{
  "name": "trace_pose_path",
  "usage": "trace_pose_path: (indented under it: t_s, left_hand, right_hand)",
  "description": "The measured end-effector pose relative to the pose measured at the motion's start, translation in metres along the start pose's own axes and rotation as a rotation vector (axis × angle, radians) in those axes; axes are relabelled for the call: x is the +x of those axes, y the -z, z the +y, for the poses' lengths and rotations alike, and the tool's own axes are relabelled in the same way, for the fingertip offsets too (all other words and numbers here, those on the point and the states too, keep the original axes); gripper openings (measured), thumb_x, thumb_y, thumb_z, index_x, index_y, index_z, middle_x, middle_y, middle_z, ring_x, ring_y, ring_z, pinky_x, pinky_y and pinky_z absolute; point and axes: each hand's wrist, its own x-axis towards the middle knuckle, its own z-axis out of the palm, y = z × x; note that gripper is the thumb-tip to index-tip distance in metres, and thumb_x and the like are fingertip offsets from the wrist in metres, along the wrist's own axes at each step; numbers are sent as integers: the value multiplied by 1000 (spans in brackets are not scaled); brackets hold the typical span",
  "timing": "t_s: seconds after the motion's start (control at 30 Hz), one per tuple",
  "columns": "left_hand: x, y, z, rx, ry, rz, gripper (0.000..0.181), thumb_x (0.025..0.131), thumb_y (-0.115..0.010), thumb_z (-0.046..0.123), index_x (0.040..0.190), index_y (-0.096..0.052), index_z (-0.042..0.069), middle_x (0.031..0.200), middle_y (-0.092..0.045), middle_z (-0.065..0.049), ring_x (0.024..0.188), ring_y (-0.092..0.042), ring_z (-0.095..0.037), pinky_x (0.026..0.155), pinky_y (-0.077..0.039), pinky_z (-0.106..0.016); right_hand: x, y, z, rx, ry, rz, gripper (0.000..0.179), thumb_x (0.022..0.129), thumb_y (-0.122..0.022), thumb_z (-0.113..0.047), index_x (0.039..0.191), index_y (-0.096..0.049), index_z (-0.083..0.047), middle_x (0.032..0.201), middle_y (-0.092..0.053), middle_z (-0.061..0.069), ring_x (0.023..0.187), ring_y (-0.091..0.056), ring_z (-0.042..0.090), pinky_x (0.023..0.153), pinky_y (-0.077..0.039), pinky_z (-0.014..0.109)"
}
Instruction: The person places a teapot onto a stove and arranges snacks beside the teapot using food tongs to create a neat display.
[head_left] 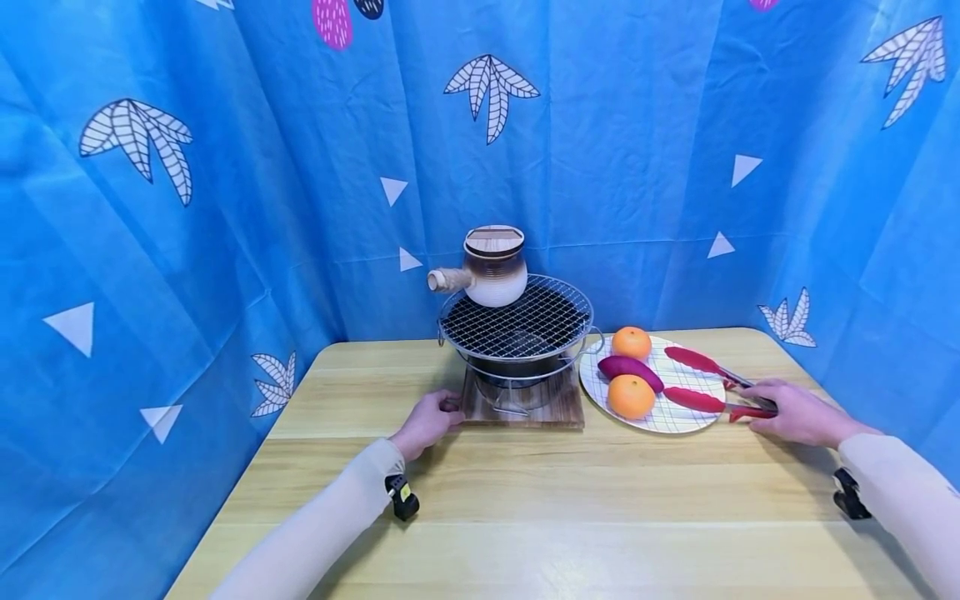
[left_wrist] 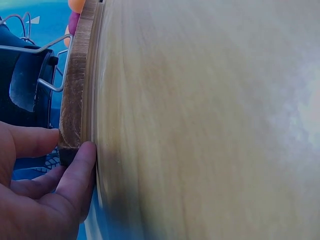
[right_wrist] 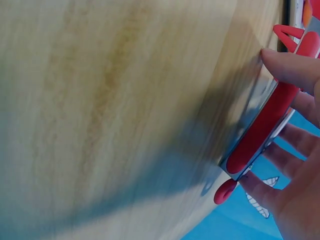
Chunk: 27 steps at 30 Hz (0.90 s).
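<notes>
We grip the tongs (head_left: 693, 401) w/ part-closed R hand (head_left: 798, 412), the nearer one; long axis runs L & slightly fwd from it, tips over plate (head_left: 678, 421). L hand (head_left: 432, 421) pinches board (head_left: 558, 412) corner.

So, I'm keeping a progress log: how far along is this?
Looks done: the clay pot stands on the grill rack. In hand: the left grip pinches a corner of the wooden board; the right grip holds the red tongs. Perhaps remaining: moving the oranges and purple item, which lie on the plate, to the rack.
</notes>
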Motion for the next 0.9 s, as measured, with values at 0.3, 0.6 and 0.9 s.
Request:
trace_pose_path:
  t_s: [0.3, 0.6, 0.9]
  left_hand:
    - [-1, -1, -1, 9, -5, 6, 43, 92, -64, -4, 133, -54, -10, 110, -63, -23, 93, -71, -31, 85, -63, -37]
    - [-1, -2, -3, -37, -2, 10, 43, 92, -62, -8, 134, -53, -12, 110, -63, -24, 93, -71, -32, 86, -63, -38]
    - [-2, -1, 1, -14, 1, 10, 43, 92, -62, -6, 134, -53, -10, 110, -64, -24, 93, -72, -34, 86, -63, -39]
  right_hand:
    - [0, 2, 1, -2, 3, 5, 53, 82, -82, -25, 125, -66, 3, 126, -58, 37, 115, -53, 57, 93, -46, 71]
    - [-5, 6, -3, 20, -8, 8, 55, 81, -82, -26, 125, -66, 3, 127, -58, 37, 114, -54, 54, 90, -47, 71]
    - [-12, 24, -9, 52, 3, 36, 62, 79, -85, -23, 130, -63, 4, 125, -62, 33, 109, -58, 48, 85, -52, 66]
